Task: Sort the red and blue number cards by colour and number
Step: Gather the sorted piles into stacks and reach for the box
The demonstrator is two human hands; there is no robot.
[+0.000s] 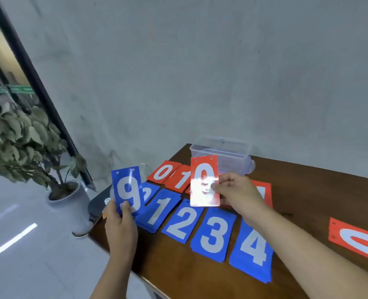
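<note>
a card in each hand over half-sorted rows

at far left a potted plant (pixel 17 137) stands on the floor beside the dark wooden table (pixel 308 190). the left hand (pixel 119 225) grips a blue 9 card (pixel 128 190) by its lower edge, thumb on the face, holding it upright above the table's left corner. behind it lies a blue card (pixel 151 189), mostly hidden, its digit unreadable. to the right runs a near row of blue stacks, each just beside the next: blue 1 (pixel 159 212), blue 2 (pixel 183 221), blue 3 (pixel 214 234), blue 4 (pixel 253 249). further back lie red 0 (pixel 163 171) and red 1 (pixel 182 178), side by side. the right hand (pixel 235 190) pinches a red card (pixel 204 182) at its right edge, upright above the rows; glare whitens its lower half, so the digit cannot be told for sure. behind it a clear plastic box (pixel 222 152) stands against the wall. another red card (pixel 264 193) shows partly behind the right wrist. well apart at the right edge lies a red 0 stack (pixel 358 240).
</note>
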